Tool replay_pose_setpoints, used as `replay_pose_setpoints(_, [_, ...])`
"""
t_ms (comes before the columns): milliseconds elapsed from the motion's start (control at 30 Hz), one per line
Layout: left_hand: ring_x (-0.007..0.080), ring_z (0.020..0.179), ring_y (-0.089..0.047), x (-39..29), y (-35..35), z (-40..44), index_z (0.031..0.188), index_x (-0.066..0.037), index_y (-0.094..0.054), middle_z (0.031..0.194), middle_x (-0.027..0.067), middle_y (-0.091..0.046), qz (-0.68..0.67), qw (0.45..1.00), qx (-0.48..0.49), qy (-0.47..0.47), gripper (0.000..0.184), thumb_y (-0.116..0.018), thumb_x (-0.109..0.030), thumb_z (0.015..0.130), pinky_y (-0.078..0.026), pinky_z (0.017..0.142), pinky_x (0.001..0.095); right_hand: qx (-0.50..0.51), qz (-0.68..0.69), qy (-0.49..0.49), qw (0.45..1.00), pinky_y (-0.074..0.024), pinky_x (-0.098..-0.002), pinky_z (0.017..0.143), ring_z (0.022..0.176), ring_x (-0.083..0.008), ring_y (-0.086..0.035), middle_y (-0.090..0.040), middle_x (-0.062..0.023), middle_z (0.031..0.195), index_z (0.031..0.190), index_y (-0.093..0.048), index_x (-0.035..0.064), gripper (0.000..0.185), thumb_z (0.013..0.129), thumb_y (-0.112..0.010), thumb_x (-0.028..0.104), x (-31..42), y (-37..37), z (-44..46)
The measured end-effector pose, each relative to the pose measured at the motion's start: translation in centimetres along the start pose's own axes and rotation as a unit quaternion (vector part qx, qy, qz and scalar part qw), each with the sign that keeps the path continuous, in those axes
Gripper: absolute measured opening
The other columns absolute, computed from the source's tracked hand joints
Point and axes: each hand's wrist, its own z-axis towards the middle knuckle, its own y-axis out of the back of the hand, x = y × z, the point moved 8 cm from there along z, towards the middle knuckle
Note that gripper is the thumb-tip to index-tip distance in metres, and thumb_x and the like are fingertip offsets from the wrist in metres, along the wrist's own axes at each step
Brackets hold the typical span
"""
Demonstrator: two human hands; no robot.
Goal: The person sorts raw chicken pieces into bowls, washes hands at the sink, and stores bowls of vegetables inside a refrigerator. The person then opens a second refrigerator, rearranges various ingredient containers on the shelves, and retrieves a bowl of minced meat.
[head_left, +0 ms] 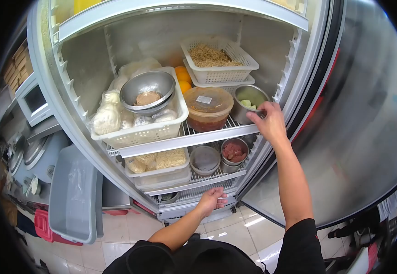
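My right hand (270,119) is closed on the rim of a round steel container (241,113) at the right end of the upper fridge shelf. Pale green pieces (247,104) lie inside it. Just left of it stands a lidded plastic tub (208,109) with reddish-brown contents. My left hand (211,202) hangs in front of the lowest shelf, holding nothing, its fingers loosely bent and apart. On the shelf above that hand are a smaller steel container (234,152) with red meat and a round lidded tub (205,160).
A white basket (143,132) holds bagged white items and steel bowls (148,89). Behind the tub, stacked white baskets (219,71) hold shredded food beside orange fruit (183,75). The fridge door (358,114) stands open at right. A grey bin (72,196) is at left.
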Motion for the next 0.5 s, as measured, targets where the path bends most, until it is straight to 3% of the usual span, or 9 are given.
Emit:
replay_pose_setpoints(67, [0.0163, 0.087, -0.065, -1.0, 0.4, -0.7, 0.129, -0.007, -0.051, 0.108, 0.0054, -0.062, 0.064, 0.998, 0.009, -0.024, 0.038, -0.053, -0.031, 0.099, -0.053, 0.070, 0.0291, -0.029, -0.003, 0.047, 0.998, -0.0481, -0.0446, 0.091, 0.109, -0.0433, -0.056, -0.051, -0.0266, 0.123, 0.088, -0.063, 0.0010, 0.035, 0.067, -0.085, 0.018, 0.5, 0.0, -0.4])
replay_pose_setpoints(333, [0.0181, 0.089, -0.066, -1.8, 4.8, 0.3, 0.128, -0.001, -0.052, 0.103, 0.0093, -0.065, 0.202, 0.974, -0.050, -0.093, 0.043, -0.057, -0.029, 0.095, -0.054, 0.067, 0.0331, -0.081, 0.034, 0.087, 0.992, -0.0482, -0.0437, 0.092, 0.112, -0.0443, -0.054, -0.052, -0.0283, 0.122, 0.090, -0.064, 0.0011, 0.037, 0.065, -0.087, 0.015, 0.0, 0.7, -0.6])
replay_pose_setpoints(367, [0.0227, 0.089, -0.066, -2.0, 5.0, 0.3, 0.131, -0.001, -0.050, 0.100, 0.0114, -0.065, 0.205, 0.972, -0.068, -0.096, 0.047, -0.058, -0.028, 0.094, -0.054, 0.073, 0.0362, -0.080, -0.002, 0.079, 0.994, -0.0489, -0.0427, 0.089, 0.110, -0.0419, -0.056, -0.056, -0.0264, 0.117, 0.093, -0.064, 0.0011, 0.037, 0.068, -0.085, 0.019, -0.1, 0.8, -0.3])
replay_pose_setpoints(433, [0.0292, 0.090, -0.065, -2.1, 6.1, 1.7, 0.137, -0.002, -0.045, 0.108, 0.0189, -0.063, 0.304, 0.928, -0.088, -0.195, 0.054, -0.060, -0.028, 0.092, -0.052, 0.081, 0.0391, -0.063, -0.001, 0.028, 0.998, -0.0488, -0.0418, 0.087, 0.106, -0.0398, -0.058, -0.060, -0.0234, 0.111, 0.099, -0.064, 0.0017, 0.039, 0.073, -0.082, 0.026, -0.3, 0.8, 0.6])
replay_pose_setpoints(500, [0.0337, 0.095, -0.063, -2.5, 6.3, 1.5, 0.142, -0.004, -0.040, 0.118, 0.0251, -0.056, 0.341, 0.911, -0.124, -0.197, 0.059, -0.061, -0.026, 0.090, -0.049, 0.087, 0.0397, -0.010, -0.018, -0.017, 1.000, -0.0485, -0.0415, 0.087, 0.104, -0.0386, -0.059, -0.061, -0.0221, 0.110, 0.103, -0.064, 0.0019, 0.041, 0.076, -0.079, 0.028, -0.8, 0.0, 1.2])
